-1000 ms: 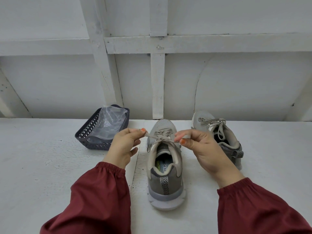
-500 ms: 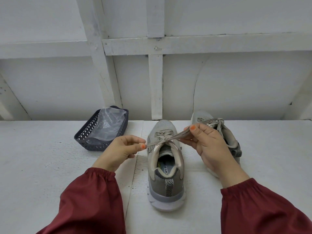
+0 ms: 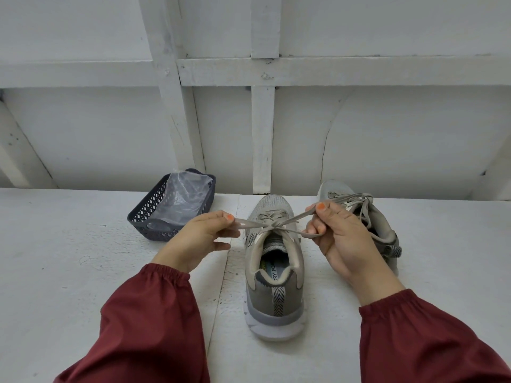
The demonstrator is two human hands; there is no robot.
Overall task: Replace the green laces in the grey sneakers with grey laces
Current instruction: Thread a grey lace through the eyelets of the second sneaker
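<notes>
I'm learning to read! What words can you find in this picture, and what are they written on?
"ORY FOA": on the insole inside the near sneaker; the rest is hidden.
Dark mark on that sneaker's left side: too blurred to read.
No text shows on the far sneaker or the basket.

Two grey sneakers: the near sneaker (image 3: 273, 286) and the far sneaker (image 3: 383, 230). Two grey laces, one per shoe: the near lace (image 3: 272, 223) and the far lace (image 3: 356, 200). Two hands, the left hand (image 3: 199, 239) and the right hand (image 3: 340, 239), with two maroon sleeves behind them – the left sleeve (image 3: 149, 322) and the right sleeve (image 3: 420, 341). Two orange-painted thumbnails show, one on each hand. One dark lattice basket (image 3: 149, 217). One clear plastic bag (image 3: 182, 197).
</notes>
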